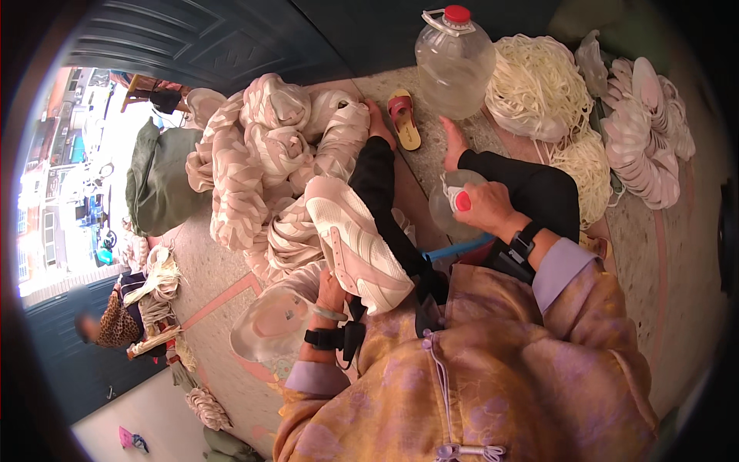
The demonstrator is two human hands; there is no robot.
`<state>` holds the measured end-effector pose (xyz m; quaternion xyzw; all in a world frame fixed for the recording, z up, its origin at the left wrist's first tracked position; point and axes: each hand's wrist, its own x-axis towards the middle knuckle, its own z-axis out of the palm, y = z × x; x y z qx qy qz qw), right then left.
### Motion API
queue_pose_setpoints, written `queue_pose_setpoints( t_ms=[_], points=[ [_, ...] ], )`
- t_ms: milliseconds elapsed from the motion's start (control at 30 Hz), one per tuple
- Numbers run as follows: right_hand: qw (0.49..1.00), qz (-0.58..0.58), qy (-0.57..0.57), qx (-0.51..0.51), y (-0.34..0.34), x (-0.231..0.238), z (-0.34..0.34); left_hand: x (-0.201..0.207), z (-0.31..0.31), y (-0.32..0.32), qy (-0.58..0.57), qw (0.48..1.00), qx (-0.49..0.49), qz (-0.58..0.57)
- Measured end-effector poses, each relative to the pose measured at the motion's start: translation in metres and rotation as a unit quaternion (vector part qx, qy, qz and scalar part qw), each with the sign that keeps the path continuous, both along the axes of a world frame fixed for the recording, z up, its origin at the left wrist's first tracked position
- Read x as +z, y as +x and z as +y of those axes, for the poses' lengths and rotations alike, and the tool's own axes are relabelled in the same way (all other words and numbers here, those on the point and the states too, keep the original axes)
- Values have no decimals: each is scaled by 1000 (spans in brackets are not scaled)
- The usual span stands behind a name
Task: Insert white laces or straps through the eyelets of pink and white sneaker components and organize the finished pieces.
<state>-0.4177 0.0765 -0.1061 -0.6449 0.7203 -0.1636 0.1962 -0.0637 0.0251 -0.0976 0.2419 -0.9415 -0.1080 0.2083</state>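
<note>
Left hand: at the near end of the shoe upper, lower centre of frame; fingers mostly hidden behind it, can't tell their grip.
Shoe upper: centre, lying against your black trouser leg, probably for support.
Right hand: right of centre, fingers curled together at the red cap, probably for control of the clear bottle.
Upper pile: upper left, just beyond your leg, apparently for easy reach.
</note>
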Motion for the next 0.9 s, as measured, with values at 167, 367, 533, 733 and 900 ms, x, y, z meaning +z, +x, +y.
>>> queue_pose_setpoints(
  t_ms=[167, 367, 533, 733, 900],
  points=[
    [999, 8, 38, 26, 0, -5, -10, 45, -1, -33, 301, 927, 136, -177],
    [989, -139, 57, 3, -23, -16, -7, 86, -1, -73, 99, 995, 9, -13],
    [966, -249, 34, -58, -32, -13, 19, 69, -10, -80, 233, 963, 129, 49],
    [934, -354, 10, -55, -35, 26, 44, 82, -45, -63, 133, 979, 148, 42],
    [906, -416, 44, -70, -39, 17, 55, 121, -32, -95, 554, 714, 323, 281]
  ],
)
